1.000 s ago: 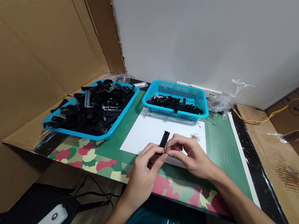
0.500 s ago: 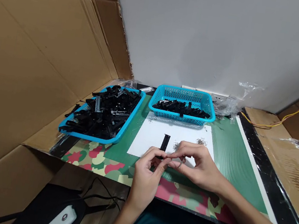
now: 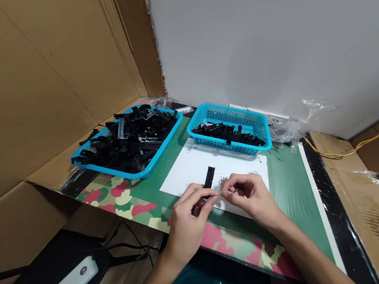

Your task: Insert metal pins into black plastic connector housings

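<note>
My left hand (image 3: 193, 210) is closed around the lower end of a narrow black plastic strip (image 3: 209, 177), whose upper part sticks up past the fingers. Its thumb and index fingertip press together; anything tiny between them is too small to make out. Just to the right, my right hand (image 3: 247, 195) is closed, with a thin metal tool (image 3: 234, 192) mostly hidden in its fingers. A small gap separates the fingertips of both hands. Beyond them on a white sheet (image 3: 184, 172) lies a pile of tiny metal pieces (image 3: 222, 181), with another (image 3: 252, 172) partly behind my right hand.
A blue tray (image 3: 148, 173) heaped with black plastic parts (image 3: 132, 138) stands at the left. At the back, a blue basket (image 3: 230, 146) holds more black parts. Cardboard (image 3: 43, 66) walls the left side; clear plastic wrap (image 3: 286, 131) and yellow wires (image 3: 361, 149) lie at the right.
My right hand has drawn slightly away from my left fingertips, and its fingers have curled in, so less of the metal tool shows. My left hand keeps its grip on the strip.
</note>
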A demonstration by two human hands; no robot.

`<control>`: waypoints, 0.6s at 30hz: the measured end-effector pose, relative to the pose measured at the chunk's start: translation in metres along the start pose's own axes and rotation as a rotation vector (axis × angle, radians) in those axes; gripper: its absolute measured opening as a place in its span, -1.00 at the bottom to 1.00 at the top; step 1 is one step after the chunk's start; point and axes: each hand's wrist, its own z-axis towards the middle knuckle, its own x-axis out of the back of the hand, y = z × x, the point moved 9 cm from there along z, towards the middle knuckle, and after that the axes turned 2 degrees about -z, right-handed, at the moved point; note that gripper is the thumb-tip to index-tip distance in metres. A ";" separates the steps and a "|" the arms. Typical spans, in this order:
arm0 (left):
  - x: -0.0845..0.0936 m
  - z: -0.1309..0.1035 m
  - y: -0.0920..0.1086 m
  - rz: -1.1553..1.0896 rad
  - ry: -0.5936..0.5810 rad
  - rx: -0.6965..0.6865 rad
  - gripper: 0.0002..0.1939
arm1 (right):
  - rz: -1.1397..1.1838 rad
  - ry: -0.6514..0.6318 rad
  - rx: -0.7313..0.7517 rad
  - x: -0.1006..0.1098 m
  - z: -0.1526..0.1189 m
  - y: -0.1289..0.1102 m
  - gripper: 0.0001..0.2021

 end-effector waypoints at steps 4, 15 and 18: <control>-0.001 0.002 -0.002 -0.035 -0.020 0.020 -0.83 | 0.047 0.007 -0.013 0.006 0.001 0.004 -0.84; -0.007 0.003 -0.004 -0.040 -0.082 0.042 -0.84 | -0.018 0.006 0.009 0.003 0.000 0.006 -0.85; -0.007 0.002 -0.005 -0.022 -0.077 0.046 -0.83 | -0.308 0.032 0.092 0.011 0.000 -0.002 -0.89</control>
